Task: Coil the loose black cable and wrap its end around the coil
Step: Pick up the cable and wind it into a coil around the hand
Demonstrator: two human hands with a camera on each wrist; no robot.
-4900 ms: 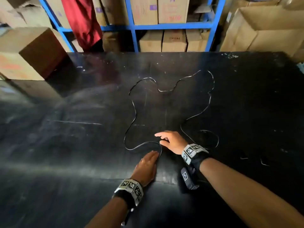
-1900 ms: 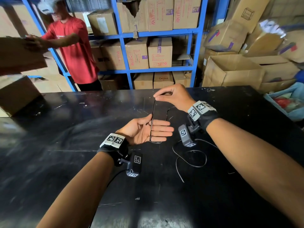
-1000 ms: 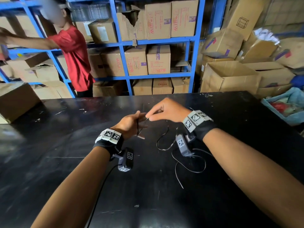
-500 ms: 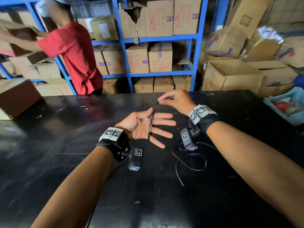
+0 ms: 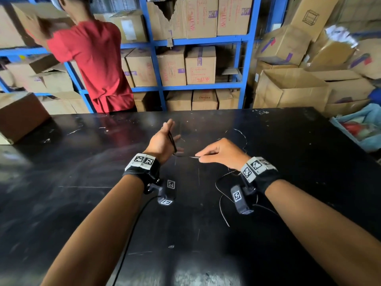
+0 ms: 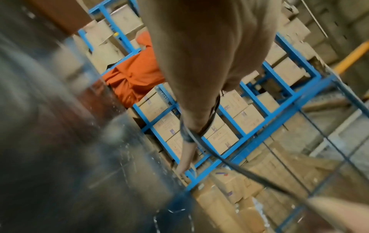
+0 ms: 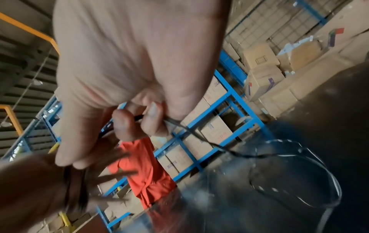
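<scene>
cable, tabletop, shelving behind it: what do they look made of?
Black cable: likely rubber or plastic jacket, glossy; it glints and bends into soft loops.
Tabletop: hard, black, semi-gloss, scuffed with pale scratches; base material unclear.
Shelving: probably blue-painted metal, thin straight beams carrying boxes.

My left hand (image 5: 162, 139) is held open above the black table (image 5: 82, 182), black cable (image 5: 172, 141) looped across its palm. My right hand (image 5: 222, 154) pinches the cable just beside it. Slack trails under my right wrist.

- Black glossy counter (image 5: 82, 203), scuffed with pale flecks
- Loose loops of black cable (image 5: 221, 201) lie on it
- 1 cardboard box (image 5: 20, 114) sits at its far left corner
</scene>
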